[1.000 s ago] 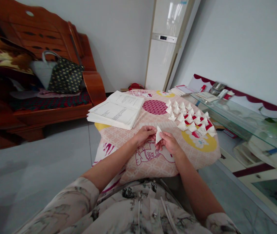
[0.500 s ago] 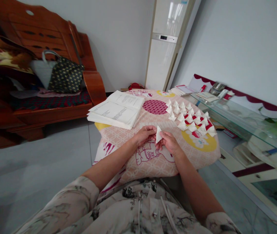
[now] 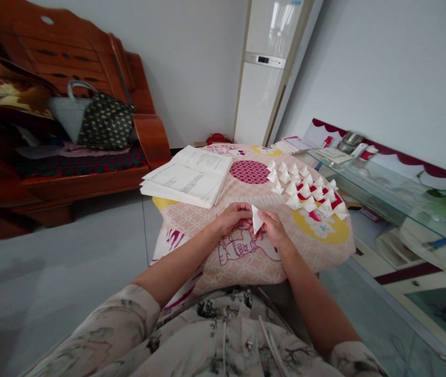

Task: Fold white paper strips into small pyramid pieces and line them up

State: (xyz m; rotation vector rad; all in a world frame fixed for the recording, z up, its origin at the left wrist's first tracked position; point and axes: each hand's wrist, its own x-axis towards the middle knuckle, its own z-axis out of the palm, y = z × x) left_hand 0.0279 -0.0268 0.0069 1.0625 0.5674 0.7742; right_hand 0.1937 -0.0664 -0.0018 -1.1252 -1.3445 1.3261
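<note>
Between my two hands, above the near part of the cloth-covered table (image 3: 207,220), is a small folded paper triangle (image 3: 257,219), white and pointed at top and bottom. My left hand (image 3: 234,217) pinches its left side with thumb and fingers. From the other side my right hand (image 3: 273,228) grips it, thumb in front. Several folded white paper pieces (image 3: 308,180) with raised points stand in rows at the table's right. To the left lies a stack of printed paper sheets (image 3: 187,178).
Beside the table on the right runs a glass-topped cabinet (image 3: 395,196) holding metal bowls (image 3: 351,140) and papers. At the left is a wooden bench (image 3: 89,173) with a dark patterned bag (image 3: 107,121). A tall white floor unit (image 3: 262,84) stands behind.
The paper triangle has tilted a little and shifted slightly right and down between my fingers. Both hands keep nearly the same place; the rows and the stack are unchanged.
</note>
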